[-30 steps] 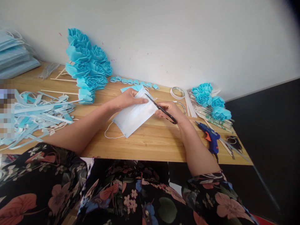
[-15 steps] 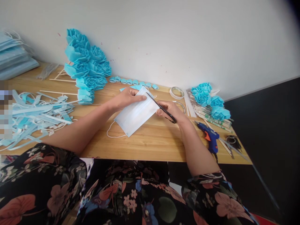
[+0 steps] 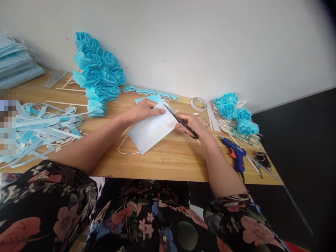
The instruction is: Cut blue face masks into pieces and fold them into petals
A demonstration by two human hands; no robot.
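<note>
Scissors point(image 3: 183, 125) are lying across the far right end of a pale blue mask point(image 3: 152, 131), and very little is changing around them. Compared with half a second ago, the near corner of the mask is sitting a touch further left, and its ear loop point(image 3: 119, 148) is hanging slightly further left with it. The blades are keeping to the same end, so the work is probably staying on that short edge, with only a small adjustment of the mask going on.

The left hand point(image 3: 145, 110) is pinching the far part of the mask, thumb pressing on the upper face and fingers partly hiding behind it, with hardly any gap showing. The right hand point(image 3: 191, 122) is closing around the scissor handles; whether the blades are standing slightly apart or meeting, I cannot tell.

The mask is slanting in front of the person, its near corner pointing toward the near edge of the table point(image 3: 168, 164). Beyond the left hand, a flat blue piece point(image 3: 148, 99) is lying near a row of small blue curls point(image 3: 145, 91). Cut strips point(image 3: 49, 129) are heaping up on the left, while a glue gun point(image 3: 237, 155) is resting on the right, near the right forearm.
</note>
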